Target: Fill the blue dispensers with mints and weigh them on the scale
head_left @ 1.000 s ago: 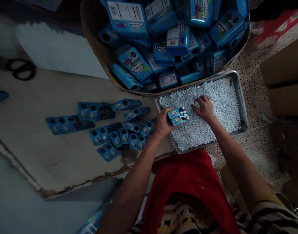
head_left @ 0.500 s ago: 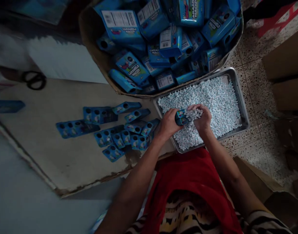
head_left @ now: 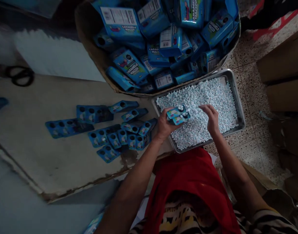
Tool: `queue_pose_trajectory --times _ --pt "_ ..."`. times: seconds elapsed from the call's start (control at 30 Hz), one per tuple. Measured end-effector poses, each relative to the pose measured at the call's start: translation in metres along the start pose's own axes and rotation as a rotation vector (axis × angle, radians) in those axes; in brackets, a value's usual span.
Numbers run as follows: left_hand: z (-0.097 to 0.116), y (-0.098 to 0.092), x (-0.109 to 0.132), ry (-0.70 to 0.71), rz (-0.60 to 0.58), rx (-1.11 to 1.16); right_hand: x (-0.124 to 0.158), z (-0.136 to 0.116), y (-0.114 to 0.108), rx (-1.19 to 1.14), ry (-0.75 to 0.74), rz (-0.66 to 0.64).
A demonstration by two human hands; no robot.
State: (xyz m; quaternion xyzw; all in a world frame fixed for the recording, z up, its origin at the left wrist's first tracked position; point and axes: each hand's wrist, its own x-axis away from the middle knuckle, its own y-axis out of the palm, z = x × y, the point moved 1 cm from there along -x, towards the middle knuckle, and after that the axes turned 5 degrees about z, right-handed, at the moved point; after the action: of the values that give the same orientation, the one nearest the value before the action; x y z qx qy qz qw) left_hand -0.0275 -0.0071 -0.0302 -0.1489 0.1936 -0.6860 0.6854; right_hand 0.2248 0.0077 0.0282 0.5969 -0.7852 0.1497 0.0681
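My left hand [head_left: 165, 126] grips two small blue candy boxes [head_left: 177, 113] side by side over the left part of a metal tray [head_left: 241, 112]. White candies show in the round holes of these boxes. Small white and pale blue candies [head_left: 200, 130] cover most of the tray's bottom. To the right of the boxes, my right hand [head_left: 211, 117] hovers above the candies, fingers stretched out and apart from the boxes. No candy can be made out in it.
A large carton [head_left: 95, 61] full of blue boxes stands behind the tray. On the table [head_left: 73, 165], several blue boxes [head_left: 107, 136] stand in groups at left. Black-handled scissors [head_left: 19, 76] lie at far left. Brown cartons [head_left: 282, 58] stand on the floor at right.
My right hand has moved right, away from the boxes, and the heap of candies it held has gone. The boxes in my left hand have turned, showing their holes and printed fronts.
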Motion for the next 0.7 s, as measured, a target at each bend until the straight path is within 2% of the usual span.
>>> queue_pose_trajectory --times 0.07,0.13,0.23,0.33,0.47,0.57,0.63,0.7 --pt "-0.005 0.001 0.005 0.012 -0.025 -0.039 0.02 0.024 -0.023 0.271 -0.059 0.066" --pt "-0.01 0.002 0.01 -0.026 -0.009 -0.064 0.041 0.047 -0.033 0.495 -0.181 0.069" --pt "-0.014 0.0 0.016 -0.079 -0.011 -0.05 0.058 0.077 -0.025 0.741 -0.34 -0.026" --pt "-0.012 -0.006 0.017 -0.038 -0.051 -0.072 0.046 0.098 -0.005 0.849 -0.431 -0.115" --pt "-0.007 -0.011 0.015 0.081 -0.093 -0.142 -0.002 0.107 0.013 0.828 -0.398 -0.078" --pt "-0.006 -0.011 0.013 0.075 -0.045 -0.166 -0.036 0.104 0.019 0.739 -0.272 0.046" --pt "-0.006 -0.01 0.012 0.048 -0.03 -0.183 -0.05 0.097 0.023 0.59 -0.166 0.157" --pt "-0.005 -0.008 0.011 0.01 -0.045 -0.188 -0.053 0.088 0.029 0.329 -0.009 0.198"
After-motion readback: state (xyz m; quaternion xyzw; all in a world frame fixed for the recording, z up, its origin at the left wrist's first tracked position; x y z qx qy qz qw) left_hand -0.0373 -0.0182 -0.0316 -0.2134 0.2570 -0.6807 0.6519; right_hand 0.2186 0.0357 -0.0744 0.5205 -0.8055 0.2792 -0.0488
